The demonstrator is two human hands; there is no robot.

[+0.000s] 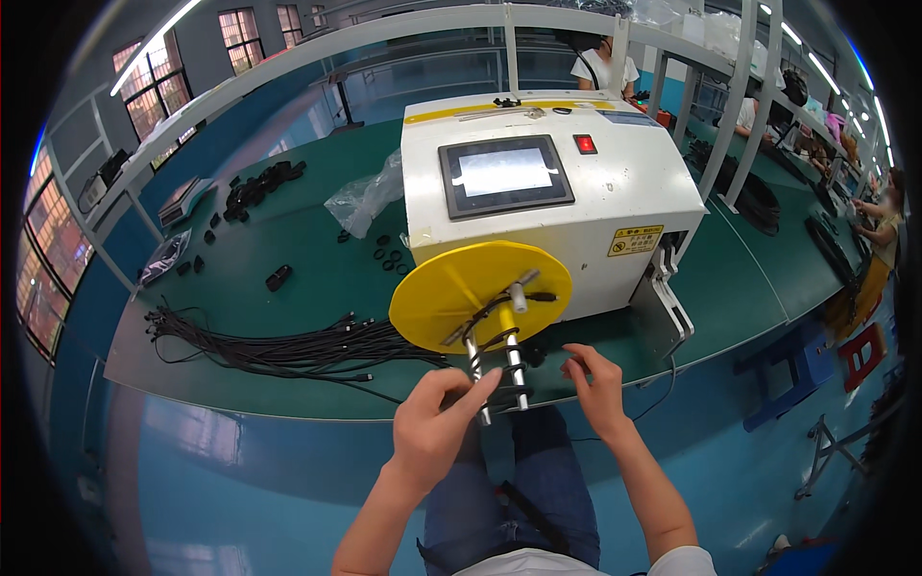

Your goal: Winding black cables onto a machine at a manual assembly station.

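A yellow disc (451,288) on the front of a white winding machine (615,192) carries two metal posts that point toward me. Black cable (514,366) is looped around these posts, and one end crosses the disc near its grey knob (520,300). My left hand (432,422) is closed beside the left post, thumb and forefinger together on the cable; its grip is partly hidden. To the right of the posts, my right hand (597,384) is held with fingers bent and apart, nothing visible in it. Left of the disc lies a bundle of black cables (279,346).
The machine bears a screen (507,175) and a red switch (585,144). A clear plastic bag (370,197), small black rings (389,257) and black parts (257,190) lie on the green table (317,226). A metal frame (512,48) spans behind; people sit farther off.
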